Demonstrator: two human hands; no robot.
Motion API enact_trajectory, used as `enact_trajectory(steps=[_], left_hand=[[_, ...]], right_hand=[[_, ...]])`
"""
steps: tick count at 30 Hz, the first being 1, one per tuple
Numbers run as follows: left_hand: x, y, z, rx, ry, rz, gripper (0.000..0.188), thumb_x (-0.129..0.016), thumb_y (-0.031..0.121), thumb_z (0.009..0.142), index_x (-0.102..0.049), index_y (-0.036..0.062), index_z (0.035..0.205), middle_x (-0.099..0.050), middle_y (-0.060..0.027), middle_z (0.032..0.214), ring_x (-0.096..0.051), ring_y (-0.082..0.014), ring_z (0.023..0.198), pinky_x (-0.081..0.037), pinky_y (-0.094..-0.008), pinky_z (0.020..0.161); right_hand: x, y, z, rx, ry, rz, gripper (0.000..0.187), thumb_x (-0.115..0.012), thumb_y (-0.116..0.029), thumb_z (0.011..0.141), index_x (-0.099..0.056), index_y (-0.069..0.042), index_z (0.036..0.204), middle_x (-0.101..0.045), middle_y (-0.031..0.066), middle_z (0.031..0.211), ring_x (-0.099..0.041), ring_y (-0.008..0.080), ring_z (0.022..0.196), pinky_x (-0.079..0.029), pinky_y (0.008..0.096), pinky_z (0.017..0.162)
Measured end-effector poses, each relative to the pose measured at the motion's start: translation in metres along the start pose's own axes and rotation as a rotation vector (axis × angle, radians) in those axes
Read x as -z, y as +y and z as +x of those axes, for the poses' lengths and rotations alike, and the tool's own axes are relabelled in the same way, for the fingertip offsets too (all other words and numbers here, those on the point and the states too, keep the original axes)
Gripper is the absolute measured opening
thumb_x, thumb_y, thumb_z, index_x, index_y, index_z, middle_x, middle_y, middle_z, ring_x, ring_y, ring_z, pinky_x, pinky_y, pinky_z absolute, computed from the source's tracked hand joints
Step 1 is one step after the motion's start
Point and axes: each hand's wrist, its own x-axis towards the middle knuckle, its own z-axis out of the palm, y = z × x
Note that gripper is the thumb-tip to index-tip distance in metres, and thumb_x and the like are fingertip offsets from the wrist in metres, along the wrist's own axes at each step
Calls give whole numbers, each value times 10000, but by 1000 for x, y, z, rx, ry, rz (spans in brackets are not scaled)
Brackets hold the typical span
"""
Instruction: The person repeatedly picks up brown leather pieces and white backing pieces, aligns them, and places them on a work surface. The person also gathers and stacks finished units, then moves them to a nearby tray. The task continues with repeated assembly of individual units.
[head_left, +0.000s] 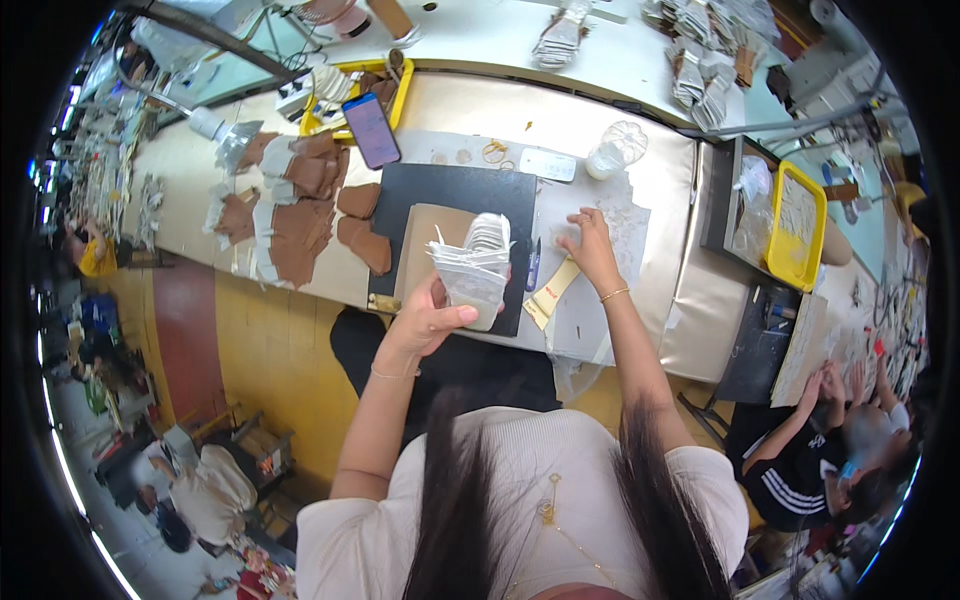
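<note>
My left hand (428, 322) is wrapped round a thick stack of pale grey, flared cut pieces (474, 272), thumb across the front. The stack is held up over a black board (455, 188) and a tan sheet (418, 245) lying on it. To the right, my right hand (594, 248) is over a grey work sheet (625, 215), fingers bent and apart with nothing visible in them. Just below those fingers lies a cream flared piece (551, 295) with printing on it. A dark blue pen (532, 264) rests between this piece and the black board.
Piles of brown cut pieces (300, 235) cover the left of the table. A phone (371, 131) leans by a yellow tray (403, 95). Rubber bands (495, 150) and a clear jar (605, 160) are behind. Another yellow tray (797, 222) stands right; a co-worker (800, 440) sits beyond.
</note>
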Motion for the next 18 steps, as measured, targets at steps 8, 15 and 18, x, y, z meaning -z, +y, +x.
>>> enact_trajectory(steps=[8,15,18], left_hand=[[46,23,35,-202,-302,797,742,-803,109,667,-462,-31,1311,-617,-90,1127,-586,-141,1037,-456,-308,945],[109,46,1,-428,-510,1268,782,-818,171,623,-490,-17,1308,-649,-148,1098,-617,-167,1020,-467,-296,909],[137,41,-17,-420,-540,1132,827,-862,239,610,-496,-17,1306,-668,-149,1024,-599,-107,902,-475,-274,843]], right_hand=[[61,-133,-71,147,387,486,677,-798,-375,670,-575,-101,1248,-479,80,1138,-463,244,1080,-408,340,912],[0,-240,-86,310,319,7,605,-826,-312,581,-657,-213,1153,-492,40,1115,-458,254,1029,-383,376,908],[-22,-247,-88,379,222,-98,448,-820,-283,577,-727,-195,1007,-489,15,1059,-459,232,1023,-425,358,882]])
